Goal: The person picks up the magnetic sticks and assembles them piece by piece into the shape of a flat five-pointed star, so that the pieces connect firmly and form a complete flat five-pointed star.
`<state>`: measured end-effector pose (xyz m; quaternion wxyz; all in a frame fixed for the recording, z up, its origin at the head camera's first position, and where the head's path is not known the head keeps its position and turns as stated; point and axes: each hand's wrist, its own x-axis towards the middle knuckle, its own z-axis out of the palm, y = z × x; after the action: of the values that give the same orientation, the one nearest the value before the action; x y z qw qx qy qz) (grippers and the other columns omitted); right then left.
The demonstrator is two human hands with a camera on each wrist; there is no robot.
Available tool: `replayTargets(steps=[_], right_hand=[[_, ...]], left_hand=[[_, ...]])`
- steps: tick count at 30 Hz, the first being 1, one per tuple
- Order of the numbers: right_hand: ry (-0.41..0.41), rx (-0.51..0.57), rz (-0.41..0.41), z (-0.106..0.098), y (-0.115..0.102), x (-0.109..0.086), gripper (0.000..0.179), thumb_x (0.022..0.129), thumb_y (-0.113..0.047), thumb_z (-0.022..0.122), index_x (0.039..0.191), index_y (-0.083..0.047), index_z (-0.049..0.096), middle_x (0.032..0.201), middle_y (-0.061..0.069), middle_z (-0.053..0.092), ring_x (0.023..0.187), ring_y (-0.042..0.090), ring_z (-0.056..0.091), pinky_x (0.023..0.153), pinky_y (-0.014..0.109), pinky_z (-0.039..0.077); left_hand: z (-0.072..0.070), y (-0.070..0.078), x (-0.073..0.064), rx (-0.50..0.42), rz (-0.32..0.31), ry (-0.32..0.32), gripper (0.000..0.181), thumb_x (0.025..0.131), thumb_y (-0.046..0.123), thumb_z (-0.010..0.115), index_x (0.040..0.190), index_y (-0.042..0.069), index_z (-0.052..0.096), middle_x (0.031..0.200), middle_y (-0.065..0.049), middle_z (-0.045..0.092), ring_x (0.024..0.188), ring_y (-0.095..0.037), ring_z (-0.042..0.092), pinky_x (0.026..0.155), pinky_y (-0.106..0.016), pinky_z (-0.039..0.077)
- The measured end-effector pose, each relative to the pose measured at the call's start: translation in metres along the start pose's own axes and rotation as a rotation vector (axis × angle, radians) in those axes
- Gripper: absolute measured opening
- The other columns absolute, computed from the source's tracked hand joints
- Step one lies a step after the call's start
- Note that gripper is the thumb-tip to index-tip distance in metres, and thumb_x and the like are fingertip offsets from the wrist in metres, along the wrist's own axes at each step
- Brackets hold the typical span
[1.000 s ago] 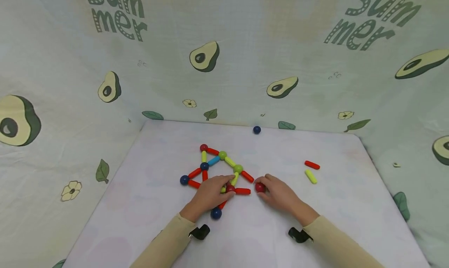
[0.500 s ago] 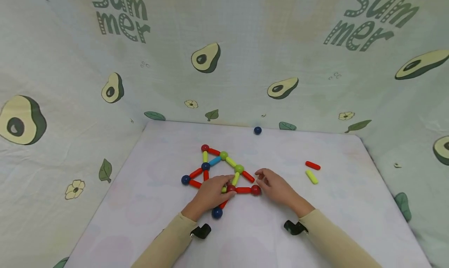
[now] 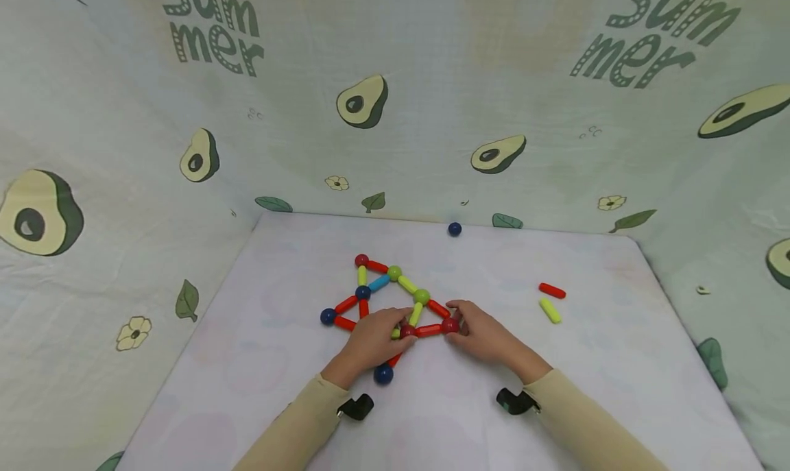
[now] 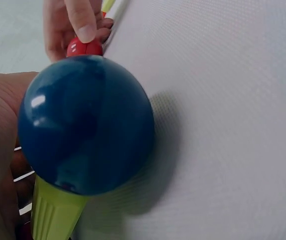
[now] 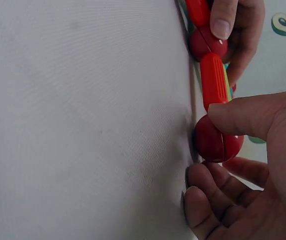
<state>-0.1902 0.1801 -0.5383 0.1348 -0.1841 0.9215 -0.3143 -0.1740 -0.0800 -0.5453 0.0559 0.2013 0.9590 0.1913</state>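
A flat frame of coloured toy balls and rods lies on the table. My left hand (image 3: pixel 374 337) grips a red ball (image 3: pixel 407 331) at its lower middle, hiding some rods beneath. My right hand (image 3: pixel 484 334) holds another red ball (image 3: pixel 450 325) between thumb and fingers, its thumb (image 5: pixel 232 117) on top in the right wrist view. A red rod (image 3: pixel 428 330) joins these two balls. Another red rod (image 3: pixel 439 309) slants from a green ball (image 3: pixel 422 296) toward the right-hand ball. Close to the left wrist camera, a blue ball (image 4: pixel 85 125) has a lime rod (image 4: pixel 55 210) behind it.
Right of the frame lie a loose red rod (image 3: pixel 552 291) and a lime rod (image 3: pixel 550 310). A dark blue ball (image 3: pixel 455 229) sits at the table's (image 3: pixel 592 402) back edge. Printed cloth (image 3: pixel 426 59) hangs behind and along the sides.
My right hand brought its red ball left to the end of the red rod, loosened its fingers, then took hold again and shifted the ball slightly back. The left hand stays on its ball.
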Motion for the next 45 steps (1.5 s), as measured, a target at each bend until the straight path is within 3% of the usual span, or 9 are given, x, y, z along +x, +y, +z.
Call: replayTargets(steps=[8, 14, 21, 27, 34, 37, 40, 43, 45], right_hand=[[-0.012, 0.118, 0.035, 0.000, 0.003, 0.004, 0.050, 0.095, -0.022, 0.073, 0.140, -0.011, 0.056, 0.106, -0.002, 0.061, 0.089, 0.014, 0.056, 0.077, 0.033, 0.050], [-0.016, 0.234, 0.140, -0.006, 0.001, 0.012, 0.033, 0.104, -0.023, 0.058, 0.132, -0.007, 0.063, 0.106, 0.003, 0.066, 0.091, 0.017, 0.058, 0.080, 0.033, 0.050], [-0.055, 0.331, 0.237, -0.011, -0.005, 0.018, 0.031, 0.105, -0.022, 0.053, 0.124, -0.001, 0.067, 0.096, 0.005, 0.063, 0.084, 0.020, 0.055, 0.072, 0.030, 0.047], [-0.084, 0.336, 0.232, -0.011, -0.003, 0.019, 0.029, 0.105, -0.023, 0.054, 0.122, -0.005, 0.069, 0.099, 0.004, 0.064, 0.088, 0.020, 0.055, 0.076, 0.031, 0.048], [-0.097, 0.328, 0.156, -0.007, 0.004, 0.014, 0.029, 0.100, -0.025, 0.064, 0.125, -0.009, 0.065, 0.105, 0.002, 0.066, 0.092, 0.019, 0.057, 0.082, 0.033, 0.048], [-0.093, 0.296, 0.117, -0.006, 0.006, 0.010, 0.031, 0.098, -0.026, 0.069, 0.125, -0.011, 0.065, 0.105, 0.000, 0.064, 0.092, 0.018, 0.056, 0.081, 0.033, 0.048], [-0.053, 0.260, 0.102, -0.006, 0.007, 0.007, 0.030, 0.098, -0.026, 0.069, 0.124, -0.012, 0.065, 0.105, -0.001, 0.064, 0.090, 0.017, 0.056, 0.079, 0.033, 0.048], [0.010, 0.261, 0.120, -0.007, 0.007, 0.006, 0.028, 0.100, -0.024, 0.067, 0.125, -0.011, 0.064, 0.105, 0.000, 0.064, 0.086, 0.017, 0.058, 0.076, 0.032, 0.050], [0.053, 0.274, 0.137, -0.008, 0.007, 0.007, 0.029, 0.101, -0.021, 0.065, 0.127, -0.009, 0.062, 0.106, 0.003, 0.064, 0.082, 0.017, 0.059, 0.072, 0.031, 0.052]], left_hand=[[0.002, 0.000, -0.001, -0.007, 0.009, 0.005, 0.063, 0.093, 0.048, 0.071, 0.147, 0.019, 0.056, 0.104, 0.008, 0.063, 0.092, -0.009, 0.054, 0.081, -0.027, 0.052], [0.003, -0.002, -0.001, -0.003, 0.026, 0.022, 0.063, 0.094, 0.049, 0.070, 0.147, 0.018, 0.056, 0.107, 0.008, 0.065, 0.093, -0.009, 0.055, 0.084, -0.028, 0.053], [0.005, -0.004, 0.000, -0.002, 0.038, 0.021, 0.062, 0.095, 0.049, 0.069, 0.147, 0.018, 0.056, 0.103, 0.009, 0.063, 0.091, -0.008, 0.054, 0.080, -0.026, 0.051], [0.004, -0.003, -0.001, 0.004, 0.025, 0.022, 0.062, 0.094, 0.049, 0.070, 0.147, 0.018, 0.056, 0.103, 0.009, 0.063, 0.090, -0.008, 0.054, 0.080, -0.026, 0.051], [-0.003, -0.006, -0.005, -0.046, 0.009, -0.005, 0.061, 0.095, 0.048, 0.070, 0.147, 0.020, 0.055, 0.108, 0.009, 0.064, 0.097, -0.009, 0.056, 0.087, -0.029, 0.053], [-0.014, -0.019, -0.011, -0.083, -0.010, 0.045, 0.053, 0.095, 0.042, 0.071, 0.142, 0.020, 0.060, 0.110, 0.008, 0.066, 0.099, -0.010, 0.057, 0.091, -0.033, 0.052], [-0.027, -0.038, -0.015, -0.091, -0.032, 0.163, 0.041, 0.096, 0.034, 0.072, 0.133, 0.018, 0.067, 0.113, 0.003, 0.067, 0.099, -0.016, 0.056, 0.093, -0.038, 0.051], [-0.035, -0.057, -0.018, -0.088, -0.086, 0.259, 0.035, 0.095, 0.029, 0.074, 0.128, 0.016, 0.070, 0.120, -0.001, 0.066, 0.107, -0.022, 0.056, 0.097, -0.044, 0.049], [-0.037, -0.066, -0.020, -0.094, -0.139, 0.275, 0.035, 0.095, 0.027, 0.074, 0.128, 0.016, 0.070, 0.126, -0.003, 0.063, 0.113, -0.024, 0.056, 0.098, -0.046, 0.050]])
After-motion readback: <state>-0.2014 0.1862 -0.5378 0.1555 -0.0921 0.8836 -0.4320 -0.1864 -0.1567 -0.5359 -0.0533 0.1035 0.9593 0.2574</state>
